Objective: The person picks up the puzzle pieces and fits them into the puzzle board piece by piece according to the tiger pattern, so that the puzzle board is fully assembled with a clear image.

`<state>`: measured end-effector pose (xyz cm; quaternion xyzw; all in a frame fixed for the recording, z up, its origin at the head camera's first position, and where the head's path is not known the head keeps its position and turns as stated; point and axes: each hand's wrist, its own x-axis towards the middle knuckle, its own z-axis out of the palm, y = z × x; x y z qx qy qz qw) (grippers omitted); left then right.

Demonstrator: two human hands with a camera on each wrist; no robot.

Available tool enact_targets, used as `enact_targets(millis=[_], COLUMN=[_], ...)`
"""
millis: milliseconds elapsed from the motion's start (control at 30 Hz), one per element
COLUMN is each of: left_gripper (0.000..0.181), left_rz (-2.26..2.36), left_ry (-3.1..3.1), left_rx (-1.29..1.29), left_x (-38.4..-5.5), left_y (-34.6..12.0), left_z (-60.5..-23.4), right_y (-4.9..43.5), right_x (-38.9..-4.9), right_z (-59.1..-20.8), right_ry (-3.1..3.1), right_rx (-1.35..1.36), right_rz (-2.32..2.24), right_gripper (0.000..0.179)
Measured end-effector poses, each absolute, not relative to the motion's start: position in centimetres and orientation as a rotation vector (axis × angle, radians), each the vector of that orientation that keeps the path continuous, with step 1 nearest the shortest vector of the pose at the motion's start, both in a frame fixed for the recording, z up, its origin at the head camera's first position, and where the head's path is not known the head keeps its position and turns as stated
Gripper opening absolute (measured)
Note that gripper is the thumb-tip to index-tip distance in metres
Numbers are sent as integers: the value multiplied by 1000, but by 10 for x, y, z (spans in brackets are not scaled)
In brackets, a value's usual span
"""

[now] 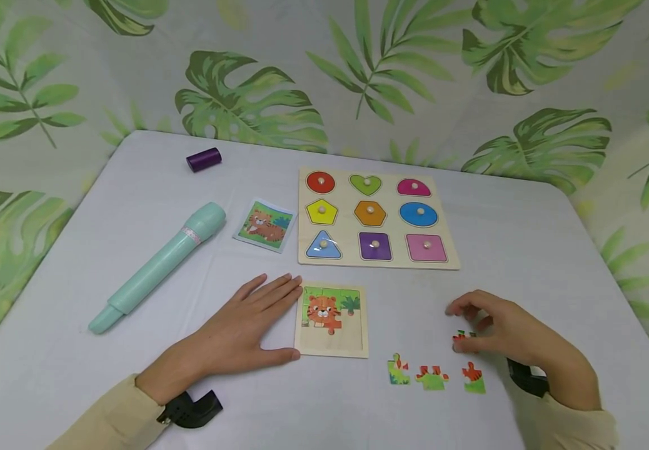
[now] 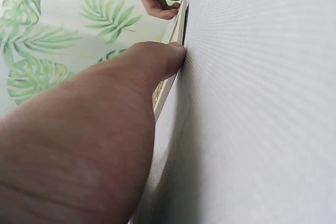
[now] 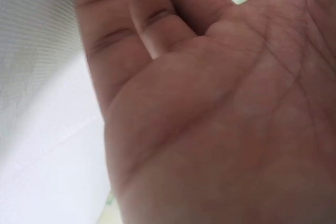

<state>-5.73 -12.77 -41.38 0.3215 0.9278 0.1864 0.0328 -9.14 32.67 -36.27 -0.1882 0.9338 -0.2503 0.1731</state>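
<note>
A small wooden tray puzzle (image 1: 332,344) lies in front of me, partly filled with pieces forming a tiger's head and a plant. My left hand (image 1: 240,328) rests flat beside it, fingers straight, with fingertips and thumb at its left edge. To the right, my right hand (image 1: 496,325) is over a red and green puzzle piece (image 1: 459,338), its thumb and forefinger bent and apart, the piece partly hidden by the thumb. Below lie three loose pieces: a green one (image 1: 397,371), a red-topped one (image 1: 432,379) and another red and green one (image 1: 474,379). The right wrist view shows mostly palm.
Behind the tray lies a wooden shape board (image 1: 344,257) with colourful knobbed shapes. A tiger picture card (image 1: 266,226) sits left of it. Farther left are a mint-green tube-like object (image 1: 158,269) and a purple cylinder (image 1: 204,160). Leaf-patterned cloth (image 1: 251,100) hangs behind the table.
</note>
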Motion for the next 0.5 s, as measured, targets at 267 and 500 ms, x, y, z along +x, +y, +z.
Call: enact_targets(millis=[267, 500], left_gripper=[98, 98], left_rz=[572, 575], left_ry=[2859, 2855], left_rx=[997, 982], left_x=[-57, -57], left_y=[-128, -127], left_z=[-413, -413], right_y=[330, 335], right_x=[-91, -91], right_z=[-362, -363], right_ry=[2605, 2630], right_rx=[-514, -540], right_rz=[-649, -684], right_gripper=[52, 43])
